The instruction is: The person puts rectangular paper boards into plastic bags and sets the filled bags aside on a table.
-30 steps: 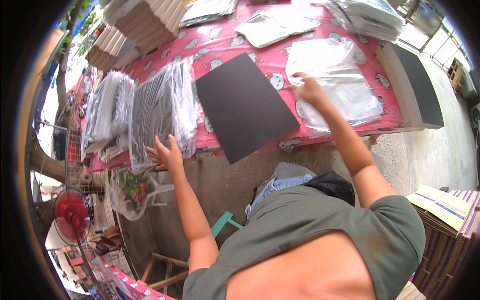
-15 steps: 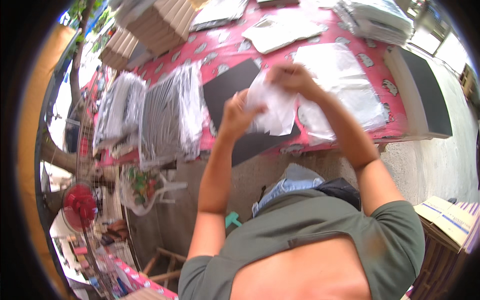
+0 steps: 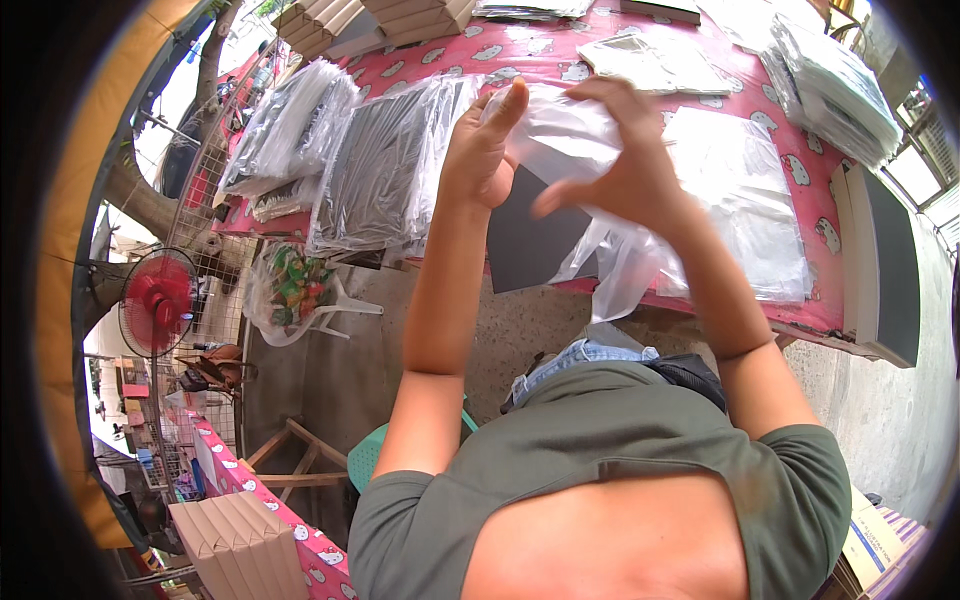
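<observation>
A thin clear plastic bag (image 3: 572, 128) stretches between my hands above the pink table, with a loose crumpled end (image 3: 625, 275) hanging over the front edge. My left hand (image 3: 482, 155) grips the bag's left side; its thumb stands up and its other fingers are partly hidden. My right hand (image 3: 640, 150), blurred, is open in a wide curve over the bag, thumb and fingers far apart. Beneath them lies a dark grey sheet or board (image 3: 535, 235), partly covered by the bag. To the right is a flat stack of clear plastic bags (image 3: 735, 200).
Plastic-wrapped dark boards (image 3: 375, 165) and another wrapped pile (image 3: 290, 125) are on the left. A dark-topped stack (image 3: 885, 265) stands at the table's right end, with wrapped packs (image 3: 835, 90) behind. Lower left are a red fan (image 3: 158, 300) and a white chair (image 3: 340, 305).
My hands have moved apart, and the right one has spread its fingers. The crumpled plastic bag has opened out between them. My view has shifted.
</observation>
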{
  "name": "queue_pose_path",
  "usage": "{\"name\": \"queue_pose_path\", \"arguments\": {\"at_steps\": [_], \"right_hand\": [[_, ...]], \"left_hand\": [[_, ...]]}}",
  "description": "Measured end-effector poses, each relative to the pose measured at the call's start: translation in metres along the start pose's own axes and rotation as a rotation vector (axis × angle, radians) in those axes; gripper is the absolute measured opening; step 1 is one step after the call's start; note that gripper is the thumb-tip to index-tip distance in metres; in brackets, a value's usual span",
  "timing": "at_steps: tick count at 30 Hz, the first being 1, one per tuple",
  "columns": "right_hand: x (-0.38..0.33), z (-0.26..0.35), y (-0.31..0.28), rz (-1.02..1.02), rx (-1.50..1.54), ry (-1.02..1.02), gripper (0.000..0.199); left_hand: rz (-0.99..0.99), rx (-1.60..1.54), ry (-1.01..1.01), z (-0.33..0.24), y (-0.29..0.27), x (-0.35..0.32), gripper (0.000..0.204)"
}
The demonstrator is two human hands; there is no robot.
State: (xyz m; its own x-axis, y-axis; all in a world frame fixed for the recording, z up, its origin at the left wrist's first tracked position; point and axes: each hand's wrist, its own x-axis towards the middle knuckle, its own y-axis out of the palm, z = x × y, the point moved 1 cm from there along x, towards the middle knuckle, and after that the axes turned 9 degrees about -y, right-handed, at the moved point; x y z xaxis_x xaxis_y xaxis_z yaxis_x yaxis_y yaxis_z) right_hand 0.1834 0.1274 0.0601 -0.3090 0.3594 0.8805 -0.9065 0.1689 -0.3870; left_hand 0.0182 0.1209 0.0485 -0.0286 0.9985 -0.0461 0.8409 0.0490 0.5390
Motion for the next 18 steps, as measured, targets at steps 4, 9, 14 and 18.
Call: {"name": "queue_pose_path", "arguments": {"at_steps": [4, 9, 14, 18], "right_hand": [[-0.019, -0.044, 0.030, 0.043, 0.481, 0.384, 0.019], [0.021, -0.055, 0.000, 0.267, 0.398, 0.466, 0.023], [0.032, -0.076, -0.028, 0.107, 0.404, 0.588, 0.015], [0.034, -0.070, -0.032, 0.186, -0.189, 0.462, 0.017]], "left_hand": [[-0.105, 0.279, 0.218, -0.004, -0.003, 0.001, 0.029], [-0.035, 0.108, 0.122, -0.017, -0.010, -0.007, 0.035], [0.034, 0.387, 0.069, -0.017, -0.019, -0.002, 0.021], [-0.017, 0.369, 0.162, -0.022, -0.032, 0.007, 0.020]]}}
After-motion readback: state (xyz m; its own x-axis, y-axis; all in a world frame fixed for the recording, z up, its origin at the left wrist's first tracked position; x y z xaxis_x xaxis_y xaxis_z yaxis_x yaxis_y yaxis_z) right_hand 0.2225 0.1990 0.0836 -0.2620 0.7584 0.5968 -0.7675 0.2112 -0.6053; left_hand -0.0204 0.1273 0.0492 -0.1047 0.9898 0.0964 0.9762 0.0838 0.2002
